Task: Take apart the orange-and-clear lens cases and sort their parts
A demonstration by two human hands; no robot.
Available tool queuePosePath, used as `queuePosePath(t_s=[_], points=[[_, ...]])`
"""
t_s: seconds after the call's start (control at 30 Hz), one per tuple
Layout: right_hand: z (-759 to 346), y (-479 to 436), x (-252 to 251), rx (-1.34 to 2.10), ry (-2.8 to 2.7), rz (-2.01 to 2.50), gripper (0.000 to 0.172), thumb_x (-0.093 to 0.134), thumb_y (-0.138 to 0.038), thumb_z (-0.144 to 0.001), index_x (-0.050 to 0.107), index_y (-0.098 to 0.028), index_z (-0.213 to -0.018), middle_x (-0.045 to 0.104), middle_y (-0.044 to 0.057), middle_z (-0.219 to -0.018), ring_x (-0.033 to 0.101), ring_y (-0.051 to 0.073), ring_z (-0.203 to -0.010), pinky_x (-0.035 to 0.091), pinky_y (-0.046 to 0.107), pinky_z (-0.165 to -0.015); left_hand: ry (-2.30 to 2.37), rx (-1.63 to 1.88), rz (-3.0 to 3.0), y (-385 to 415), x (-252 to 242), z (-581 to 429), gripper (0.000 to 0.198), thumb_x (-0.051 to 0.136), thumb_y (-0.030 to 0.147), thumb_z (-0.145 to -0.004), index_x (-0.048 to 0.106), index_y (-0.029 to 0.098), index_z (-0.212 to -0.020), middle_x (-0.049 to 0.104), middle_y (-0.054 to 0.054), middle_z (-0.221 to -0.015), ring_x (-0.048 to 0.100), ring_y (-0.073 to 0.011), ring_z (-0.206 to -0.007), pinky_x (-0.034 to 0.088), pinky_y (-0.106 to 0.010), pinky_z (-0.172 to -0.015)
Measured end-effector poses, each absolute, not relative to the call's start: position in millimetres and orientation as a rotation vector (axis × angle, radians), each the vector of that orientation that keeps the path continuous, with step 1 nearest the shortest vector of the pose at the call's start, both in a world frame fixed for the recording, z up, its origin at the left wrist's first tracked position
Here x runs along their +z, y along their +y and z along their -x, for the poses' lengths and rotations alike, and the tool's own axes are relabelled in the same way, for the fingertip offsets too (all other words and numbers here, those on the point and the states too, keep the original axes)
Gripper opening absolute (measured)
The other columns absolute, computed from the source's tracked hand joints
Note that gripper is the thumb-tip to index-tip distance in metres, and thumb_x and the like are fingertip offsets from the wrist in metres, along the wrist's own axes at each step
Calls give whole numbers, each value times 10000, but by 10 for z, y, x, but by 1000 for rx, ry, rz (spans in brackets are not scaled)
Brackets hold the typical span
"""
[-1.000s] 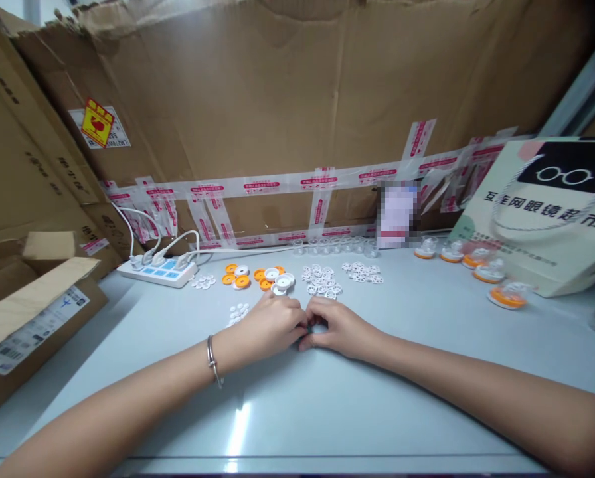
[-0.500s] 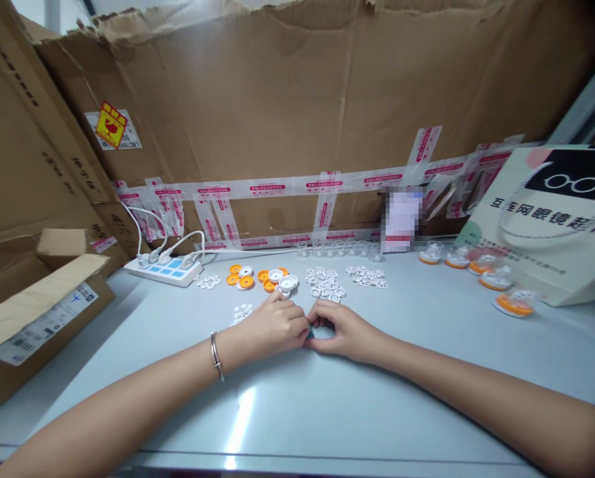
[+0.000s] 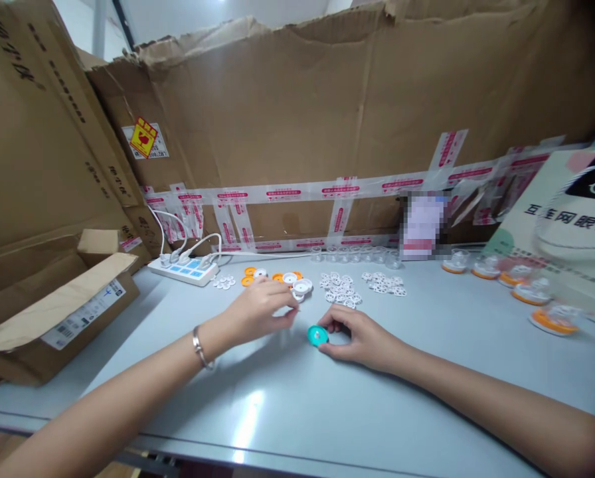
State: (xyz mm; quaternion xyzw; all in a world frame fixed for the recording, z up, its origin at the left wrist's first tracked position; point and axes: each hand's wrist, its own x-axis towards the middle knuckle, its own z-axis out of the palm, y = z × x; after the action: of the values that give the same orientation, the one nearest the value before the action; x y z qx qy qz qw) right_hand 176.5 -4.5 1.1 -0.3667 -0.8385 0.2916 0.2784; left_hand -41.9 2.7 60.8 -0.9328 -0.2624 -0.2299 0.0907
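My right hand (image 3: 354, 335) pinches a round turquoise disc (image 3: 313, 337) by its right edge, between thumb and fingers. The disc is tilted towards me, with a small pale piece at its centre. Left of it, apart from the disc, my left hand (image 3: 265, 309) hovers with loosely bent fingers and nothing visible in them. Just beyond the left hand lie orange discs (image 3: 248, 281) and white discs (image 3: 303, 286), partly hidden by it. White openwork pieces (image 3: 338, 289) are spread beyond my right hand, with a second group (image 3: 384, 283) to their right.
A white power strip (image 3: 184, 271) with plugged cables and several small white pieces (image 3: 224, 283) sit back left. An open carton (image 3: 85, 312) stands at the left. Clear cups (image 3: 360, 254) line the back. Orange-based clear-topped pieces (image 3: 555, 320) stand right, near a paper bag (image 3: 576, 265).
My left hand has come away from the right hand and moved left, its fingers loosening. The turquoise disc, mostly hidden before, now shows in my right hand. The view has shifted left.
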Motion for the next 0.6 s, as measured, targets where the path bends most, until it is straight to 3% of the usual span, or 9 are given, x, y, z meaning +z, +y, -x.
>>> queuePosePath(t_s=[0.23,0.6], points=[[-1750,-56,53,799,-2258,1037,132,613,-225,-671,559,-161,-774,521,18,-759,504,137,-723,408,258,-666,-779,-491,2736,146,507,1035,117,472,168,-839,583,171,-800,644,-13,-759,580,-111,-712,354,-263,-717],[-1763,-39,15,773,-2243,1001,135,627,-228,-665,553,-176,-766,521,11,-753,501,135,-709,417,258,-654,-495,-145,2692,32,508,999,238,378,123,-861,543,154,-693,582,-14,-677,502,-106,-649,330,-272,-670]])
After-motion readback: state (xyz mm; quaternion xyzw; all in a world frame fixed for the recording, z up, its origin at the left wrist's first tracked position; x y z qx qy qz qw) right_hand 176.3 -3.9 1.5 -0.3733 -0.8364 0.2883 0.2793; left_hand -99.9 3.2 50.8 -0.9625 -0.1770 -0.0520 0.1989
